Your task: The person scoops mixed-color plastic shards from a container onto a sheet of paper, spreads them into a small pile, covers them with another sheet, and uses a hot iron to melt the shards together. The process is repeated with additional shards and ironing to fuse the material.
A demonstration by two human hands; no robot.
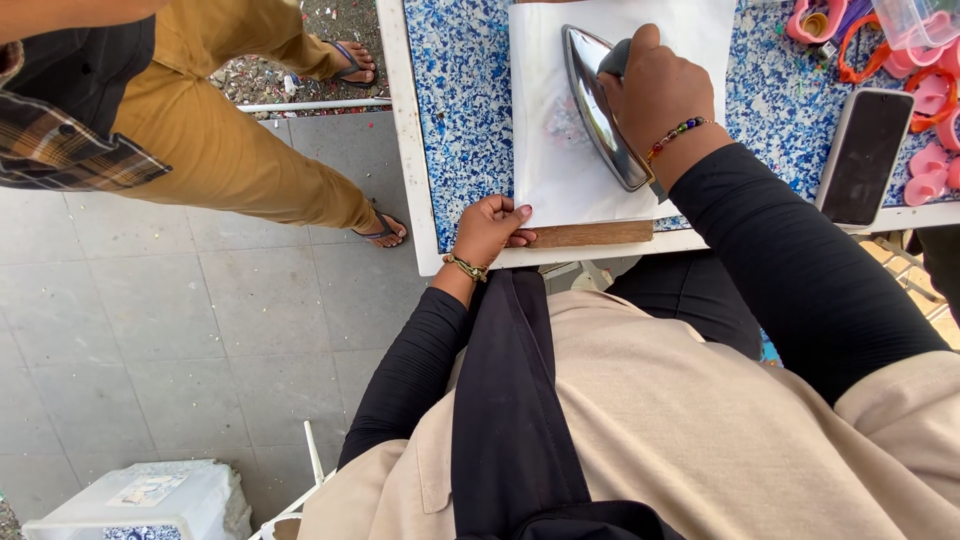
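Two hands are working at a white-rimmed table [420,150] whose top is speckled blue and white, and beside it a wide stretch of grey floor tiles [170,330] is lying open to the left. Another person in mustard trousers [215,130] and sandals is standing on those tiles, close to the table's left edge. Across the tabletop a large white sheet of paper [555,165] is lying smooth and flat, with faint coloured bits showing through near its middle; its near edge is resting on a narrow wooden board [590,234] running along the table's front rim. On the sheet a metal iron [598,105] with a shiny pointed sole is tilting up on its side, and the right hand [655,90] is wrapping tightly around its dark handle, a beaded bracelet sitting at the wrist. The left hand [490,228] is pressing its fingertips down on the sheet's near left corner, fingers curled and holding nothing else. Near the right edge a dark phone [863,155] is lying flat, and beyond it a clear plastic tub [925,20] is standing among scattered pink plastic pieces [930,130]; what the tub is holding cannot be made out.
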